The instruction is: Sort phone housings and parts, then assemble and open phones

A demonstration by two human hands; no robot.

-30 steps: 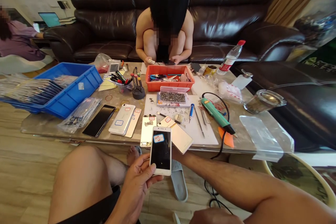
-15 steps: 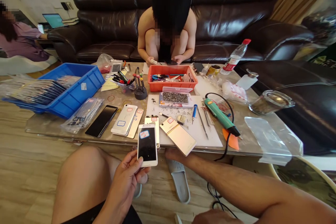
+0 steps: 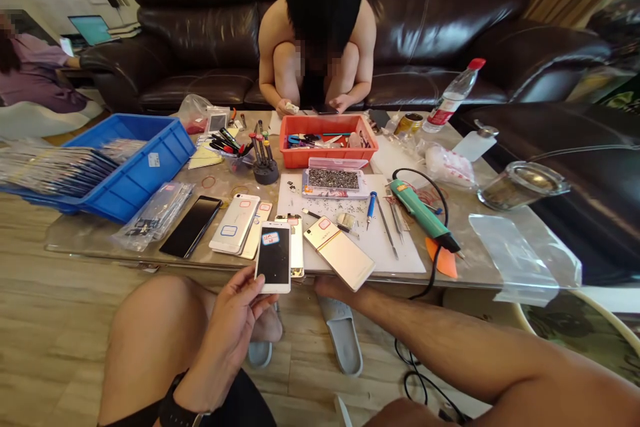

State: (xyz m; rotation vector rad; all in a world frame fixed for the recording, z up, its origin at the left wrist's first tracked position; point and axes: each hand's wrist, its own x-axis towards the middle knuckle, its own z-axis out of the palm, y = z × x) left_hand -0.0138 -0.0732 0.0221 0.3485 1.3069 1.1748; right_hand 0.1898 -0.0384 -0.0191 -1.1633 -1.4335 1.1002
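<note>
My left hand [image 3: 233,303] grips a white-framed, black-screened phone [image 3: 274,263] low on its left side, apparently keeping the screen readable. Right hand: not visible. Beyond, a thin dark band [image 3: 329,244] circles a gold phone [image 3: 347,260], presumably holding it shut.

White phone [image 3: 273,261] in left hand [image 3: 237,300] now farther left, black wristwatch [image 3: 176,407] newly in view

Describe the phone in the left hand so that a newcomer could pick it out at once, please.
Find the table; at its near edge, the left hand holds the phone, screen towards the person. Unlike the black phone lying farther left, it has a white border and a blue-edged label on its dark screen.
</note>
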